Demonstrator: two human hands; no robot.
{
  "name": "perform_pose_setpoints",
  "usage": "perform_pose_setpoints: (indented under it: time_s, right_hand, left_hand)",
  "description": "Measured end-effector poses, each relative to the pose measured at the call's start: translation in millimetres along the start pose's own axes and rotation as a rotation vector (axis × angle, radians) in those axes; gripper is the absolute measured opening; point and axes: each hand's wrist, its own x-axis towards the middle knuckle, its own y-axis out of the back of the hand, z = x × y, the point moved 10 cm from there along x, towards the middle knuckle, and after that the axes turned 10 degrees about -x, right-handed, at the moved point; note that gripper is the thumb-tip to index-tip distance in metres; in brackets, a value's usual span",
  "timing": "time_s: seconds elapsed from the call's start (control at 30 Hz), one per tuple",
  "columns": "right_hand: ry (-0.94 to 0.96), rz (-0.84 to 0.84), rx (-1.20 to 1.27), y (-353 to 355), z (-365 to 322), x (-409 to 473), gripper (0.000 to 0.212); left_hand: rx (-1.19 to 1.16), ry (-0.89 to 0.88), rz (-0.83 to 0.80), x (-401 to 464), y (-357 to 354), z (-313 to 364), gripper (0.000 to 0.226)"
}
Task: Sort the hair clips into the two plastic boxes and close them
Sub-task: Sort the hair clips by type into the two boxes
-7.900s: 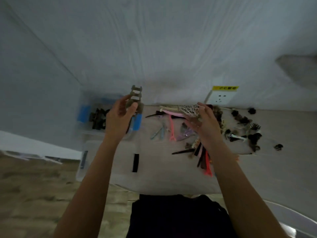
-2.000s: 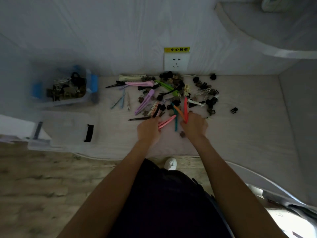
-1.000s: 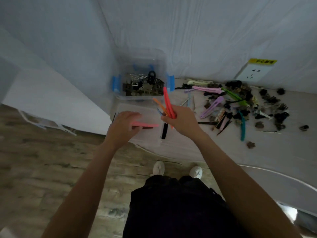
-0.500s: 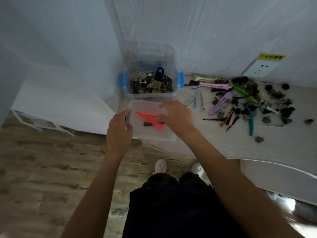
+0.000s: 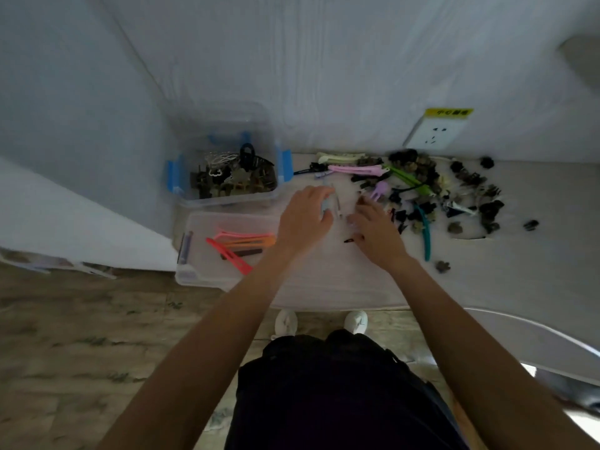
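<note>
Two clear plastic boxes stand at the table's left end. The far box [image 5: 227,199] with blue latches holds dark claw clips. The near box [image 5: 201,274] holds pink, orange, red and brown long clips [image 5: 242,243]. A loose pile of hair clips [image 5: 418,186] lies to the right, with a pink clip [image 5: 355,169], a green clip [image 5: 410,180] and a teal clip [image 5: 426,232]. My left hand [image 5: 303,219] and my right hand [image 5: 376,230] hover over thin clips [image 5: 336,204] at the pile's left edge, fingers spread, holding nothing.
A wall socket [image 5: 433,133] with a yellow label sits on the wall behind the pile. The table's front edge [image 5: 324,305] runs just ahead of my feet. A white curved surface [image 5: 535,345] lies at lower right. Wooden floor is on the left.
The long coloured clips left my hands and now lie in the near box. Both hands moved right from that box to the left edge of the pile.
</note>
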Motion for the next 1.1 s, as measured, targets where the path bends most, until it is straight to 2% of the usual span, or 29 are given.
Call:
perform_pose_setpoints:
  time_s: [0.13, 0.27, 0.33, 0.4, 0.5, 0.6, 0.7, 0.8, 0.93, 1.0, 1.1]
  right_hand:
    - [-0.010, -0.029, 0.072, 1, 33, -14, 0.021]
    - [-0.011, -0.050, 0.034, 13, 55, -8, 0.021]
    - [-0.103, -0.052, 0.034, 18, 68, -1, 0.020]
    - [-0.219, -0.049, 0.059, 21, 80, 7, 0.021]
    - [-0.315, -0.092, 0.075, 20, 87, 17, 0.033]
    - [-0.407, -0.100, 0.133, 19, 93, 22, 0.042]
    - [-0.421, -0.089, 0.181, 14, 91, 28, 0.047]
    - [-0.436, -0.082, 0.196, 10, 88, 32, 0.047]
    - [-0.456, -0.018, 0.113, 14, 88, 33, 0.040]
    - [-0.444, -0.009, 0.134, 17, 90, 33, 0.035]
    - [-0.520, -0.028, 0.313, 23, 108, 26, 0.044]
  left_hand:
    - [0.301, 0.293, -0.011, 42, -34, -31, 0.047]
    - [0.370, 0.496, 0.008, 51, -46, -63, 0.060]
    - [0.364, 0.485, 0.006, 53, -49, -67, 0.053]
    - [0.258, 0.462, 0.030, 49, -49, -68, 0.041]
    - [0.117, 0.448, 0.085, 36, -46, -69, 0.032]
    - [0.070, 0.427, 0.106, 27, -47, -65, 0.030]
    - [0.035, 0.430, 0.159, 28, -44, -60, 0.030]
    - [0.032, 0.407, 0.137, 36, -56, -52, 0.029]
    - [0.092, 0.410, 0.100, 45, -69, -50, 0.044]
    - [0.117, 0.402, 0.087, 48, -69, -51, 0.038]
    - [0.159, 0.379, 0.081, 48, -63, -55, 0.026]
